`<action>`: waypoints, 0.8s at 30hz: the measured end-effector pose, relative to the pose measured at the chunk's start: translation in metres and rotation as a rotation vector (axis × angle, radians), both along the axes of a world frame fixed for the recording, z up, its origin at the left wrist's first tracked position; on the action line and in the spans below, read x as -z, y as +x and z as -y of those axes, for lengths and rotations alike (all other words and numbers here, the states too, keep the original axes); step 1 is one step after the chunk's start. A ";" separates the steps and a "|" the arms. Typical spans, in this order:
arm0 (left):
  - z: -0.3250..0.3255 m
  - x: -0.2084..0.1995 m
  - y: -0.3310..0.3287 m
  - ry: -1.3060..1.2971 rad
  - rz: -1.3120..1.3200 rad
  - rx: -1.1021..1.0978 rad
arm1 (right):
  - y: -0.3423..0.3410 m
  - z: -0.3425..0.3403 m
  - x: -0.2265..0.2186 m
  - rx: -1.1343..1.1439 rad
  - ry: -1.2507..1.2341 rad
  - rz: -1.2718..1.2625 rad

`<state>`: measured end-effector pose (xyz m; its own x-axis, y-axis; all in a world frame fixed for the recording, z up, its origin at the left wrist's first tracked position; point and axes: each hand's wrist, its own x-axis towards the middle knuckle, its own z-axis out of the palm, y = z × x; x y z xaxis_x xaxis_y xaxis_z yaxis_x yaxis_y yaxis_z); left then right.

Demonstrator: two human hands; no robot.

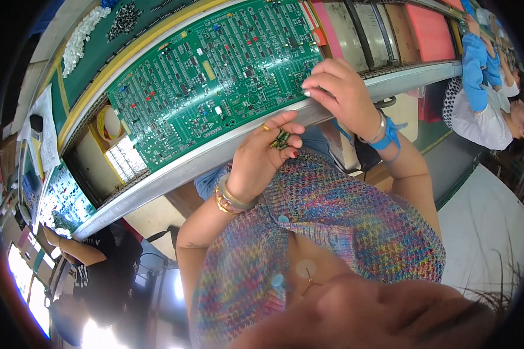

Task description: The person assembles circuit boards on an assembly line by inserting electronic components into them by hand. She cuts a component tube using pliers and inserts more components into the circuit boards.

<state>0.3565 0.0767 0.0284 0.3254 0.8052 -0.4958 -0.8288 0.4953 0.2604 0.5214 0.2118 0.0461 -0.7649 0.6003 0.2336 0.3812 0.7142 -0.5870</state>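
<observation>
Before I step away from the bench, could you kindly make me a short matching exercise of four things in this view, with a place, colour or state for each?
Things:
1. left hand
2. wrist strap
3. heap of small white parts
4. right hand

Places, colours or states:
A. by the picture-right end of the circuit board
B. cupping small green parts
C. on the green surface at upper left
D. bright blue

Pairs: 1-B, 2-D, 3-C, 4-A

Green circuit board on metal rail; white pile, black pile on green benchtop.
</observation>
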 end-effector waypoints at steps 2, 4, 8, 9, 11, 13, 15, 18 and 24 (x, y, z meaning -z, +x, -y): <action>0.003 0.001 -0.005 0.005 0.042 -0.019 | -0.001 -0.003 0.010 0.014 -0.009 0.017; 0.004 0.000 -0.005 0.015 0.026 -0.027 | -0.001 -0.004 0.017 0.012 -0.001 0.021; 0.008 0.005 -0.006 0.063 0.000 -0.018 | -0.002 -0.006 0.017 0.018 0.021 0.046; 0.008 0.007 -0.005 0.064 0.001 -0.018 | -0.002 -0.006 0.016 0.004 0.023 0.053; 0.008 0.008 -0.005 0.070 -0.043 -0.016 | -0.002 -0.006 0.016 -0.013 0.025 0.059; 0.009 0.006 -0.003 0.060 -0.084 -0.021 | -0.002 -0.008 0.015 -0.051 0.055 0.088; 0.008 0.005 -0.001 0.049 -0.126 -0.026 | -0.003 -0.009 0.014 -0.080 0.081 0.084; 0.008 0.006 -0.002 0.015 -0.153 -0.054 | -0.002 -0.009 0.014 -0.144 0.150 0.125; 0.003 0.007 -0.007 0.124 -0.004 -0.091 | -0.008 -0.004 0.005 -0.186 0.144 0.084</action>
<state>0.3495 0.0736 0.0216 0.2462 0.8866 -0.3916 -0.8676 0.3817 0.3187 0.5133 0.2161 0.0410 -0.8794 0.4129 0.2371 0.2790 0.8504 -0.4461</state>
